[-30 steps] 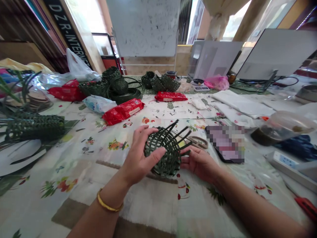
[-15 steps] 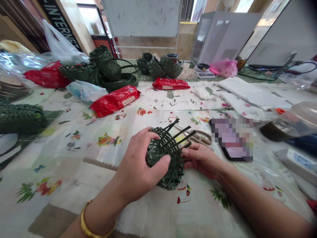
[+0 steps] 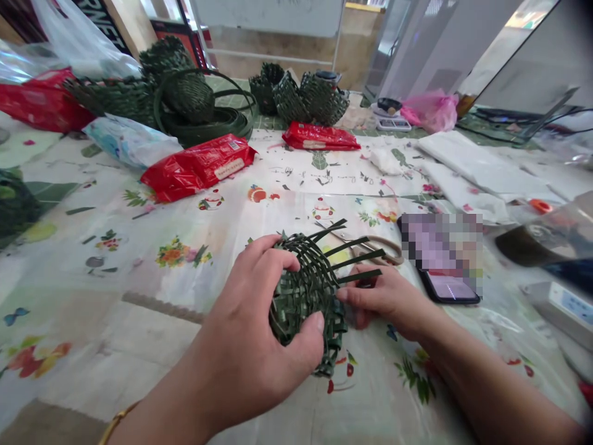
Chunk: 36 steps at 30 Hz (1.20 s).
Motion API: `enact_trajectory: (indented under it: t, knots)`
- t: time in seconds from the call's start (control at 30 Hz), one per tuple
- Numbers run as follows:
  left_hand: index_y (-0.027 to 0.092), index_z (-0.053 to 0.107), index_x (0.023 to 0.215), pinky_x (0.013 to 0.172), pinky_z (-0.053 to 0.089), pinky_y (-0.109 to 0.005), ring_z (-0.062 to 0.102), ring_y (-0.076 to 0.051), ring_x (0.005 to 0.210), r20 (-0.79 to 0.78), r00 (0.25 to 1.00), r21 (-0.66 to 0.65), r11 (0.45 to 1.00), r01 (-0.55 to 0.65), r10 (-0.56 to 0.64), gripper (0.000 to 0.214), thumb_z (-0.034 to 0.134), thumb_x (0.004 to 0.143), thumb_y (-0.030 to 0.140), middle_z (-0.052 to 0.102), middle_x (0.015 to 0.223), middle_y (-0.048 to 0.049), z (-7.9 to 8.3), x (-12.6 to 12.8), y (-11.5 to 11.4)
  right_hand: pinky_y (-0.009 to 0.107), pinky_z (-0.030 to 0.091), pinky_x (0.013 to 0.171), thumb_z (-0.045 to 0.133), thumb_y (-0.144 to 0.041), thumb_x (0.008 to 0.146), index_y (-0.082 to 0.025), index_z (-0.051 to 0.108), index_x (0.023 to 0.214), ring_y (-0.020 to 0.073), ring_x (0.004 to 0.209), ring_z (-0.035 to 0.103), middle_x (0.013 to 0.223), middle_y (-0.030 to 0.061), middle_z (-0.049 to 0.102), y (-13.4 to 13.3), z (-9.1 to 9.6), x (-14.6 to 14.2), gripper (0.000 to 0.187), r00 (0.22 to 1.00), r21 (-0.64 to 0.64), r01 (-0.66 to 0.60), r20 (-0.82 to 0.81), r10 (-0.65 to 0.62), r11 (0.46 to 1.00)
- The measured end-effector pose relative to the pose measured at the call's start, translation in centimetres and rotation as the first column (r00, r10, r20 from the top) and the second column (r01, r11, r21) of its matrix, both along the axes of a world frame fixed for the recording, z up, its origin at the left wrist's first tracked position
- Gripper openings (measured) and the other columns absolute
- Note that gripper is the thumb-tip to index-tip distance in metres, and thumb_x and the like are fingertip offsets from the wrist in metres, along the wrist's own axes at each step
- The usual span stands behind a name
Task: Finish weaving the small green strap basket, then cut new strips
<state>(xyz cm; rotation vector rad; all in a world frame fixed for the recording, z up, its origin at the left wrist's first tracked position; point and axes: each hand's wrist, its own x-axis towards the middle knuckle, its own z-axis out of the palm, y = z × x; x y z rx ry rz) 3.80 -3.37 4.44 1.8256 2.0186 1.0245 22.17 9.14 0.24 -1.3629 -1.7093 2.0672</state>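
A small half-woven basket of dark green strips rests on the flowered tablecloth in front of me, loose strip ends sticking out to the right. My left hand is wrapped round its near left side, thumb pressed on the weave. My right hand pinches the weave and loose strips at its right side. A pair of scissors lies just behind the basket.
A phone lies right of my right hand. Red packets and a pale bag lie further back, with finished green baskets and coiled strips behind them. A clear container and white device sit at right.
The view has tipped down and moved closer. My left hand has closed further round the basket, and my right hand has shifted along its right side.
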Motion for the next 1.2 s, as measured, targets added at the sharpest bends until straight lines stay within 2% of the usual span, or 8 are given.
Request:
enact_trajectory:
  t: [0.13,0.37,0.5,0.6,0.77,0.93,1.07,1.2]
  knots:
    - [0.024,0.047,0.102,0.1,0.04,-0.044,0.048,-0.03,0.116,0.026,1.0,0.04,0.999,-0.012,0.011,0.034,0.059,0.071,0.03,0.045,0.129,-0.0094,-0.1,0.1,0.0,0.02,0.04,0.032,0.075,-0.036,0.065,-0.022,0.05,0.082,0.011,0.034,0.051,0.046,-0.0069,0.055,0.1,-0.1,-0.2,0.033,0.999,-0.026,0.021,0.05,-0.02,0.999]
    - [0.023,0.05,0.1,0.098,0.041,-0.044,0.05,-0.031,0.112,0.064,0.998,0.05,0.999,-0.023,0.02,0.035,0.062,0.068,0.03,0.048,0.125,-0.0082,-0.3,0.1,0.0,0.018,0.028,0.027,0.066,-0.031,0.073,-0.02,0.053,0.073,0.0063,0.031,0.038,0.043,-0.007,0.047,0.1,-0.1,-0.3,0.017,0.987,0.057,-0.065,0.147,0.056,0.996]
    - [0.023,0.049,0.101,0.098,0.04,-0.044,0.049,-0.031,0.113,0.062,0.998,0.062,0.998,-0.02,0.016,0.035,0.061,0.069,0.03,0.046,0.126,-0.0081,-0.4,0.2,0.1,0.018,0.024,0.028,0.066,-0.032,0.073,-0.02,0.056,0.073,0.0057,0.03,0.034,0.04,-0.0076,0.043,0.1,0.1,-0.4,0.016,0.982,0.041,-0.077,0.176,0.069,0.996]
    - [0.023,0.048,0.1,0.098,0.04,-0.044,0.048,-0.03,0.114,0.065,0.998,0.079,0.997,-0.022,0.016,0.033,0.06,0.07,0.029,0.046,0.126,-0.0079,-0.4,0.3,0.3,0.018,0.021,0.029,0.068,-0.032,0.071,-0.019,0.056,0.069,0.0043,0.03,0.031,0.038,-0.0087,0.04,0.3,0.2,-0.5,0.018,0.986,-0.012,-0.073,0.151,0.074,0.997]
    - [0.023,0.049,0.098,0.1,0.038,-0.044,0.047,-0.03,0.117,0.124,0.992,0.123,0.992,-0.031,0.016,0.029,0.056,0.07,0.027,0.05,0.121,-0.0067,-0.6,0.3,0.6,0.017,0.013,0.03,0.075,-0.031,0.065,-0.019,0.059,0.074,0.002,0.03,0.025,0.038,-0.0106,0.039,1.0,0.4,-0.7,0.022,0.991,-0.193,-0.081,0.091,0.1,0.978]
    - [0.023,0.05,0.097,0.1,0.037,-0.043,0.045,-0.03,0.119,0.225,0.974,0.138,0.989,-0.054,0.022,0.03,0.055,0.069,0.028,0.05,0.123,-0.0068,-0.8,0.1,0.7,0.016,0.007,0.03,0.076,-0.027,0.062,-0.02,0.056,0.079,0.0019,0.027,0.023,0.034,-0.0109,0.042,1.4,0.7,-0.9,0.027,0.985,-0.296,-0.022,0.156,0.071,0.955]
    - [0.022,0.05,0.097,0.1,0.036,-0.043,0.046,-0.03,0.118,0.248,0.969,0.126,0.99,-0.056,0.024,0.03,0.056,0.068,0.027,0.051,0.121,-0.0067,-0.7,0.3,0.7,0.016,0.011,0.03,0.077,-0.03,0.063,-0.02,0.056,0.086,0.0034,0.027,0.028,0.034,-0.01,0.044,1.0,1.2,-1.1,0.033,0.968,-0.223,0.007,0.246,0.049,0.975]
    - [0.023,0.05,0.097,0.102,0.034,-0.042,0.045,-0.03,0.12,0.255,0.967,0.127,0.991,-0.044,0.01,0.031,0.056,0.068,0.029,0.053,0.118,-0.0065,-0.7,0.3,0.7,0.016,0.019,0.028,0.077,-0.038,0.065,-0.021,0.053,0.083,0.0058,0.028,0.036,0.036,-0.0089,0.045,0.3,1.7,-1.0,0.034,0.975,-0.077,-0.016,0.219,0.033,0.997]
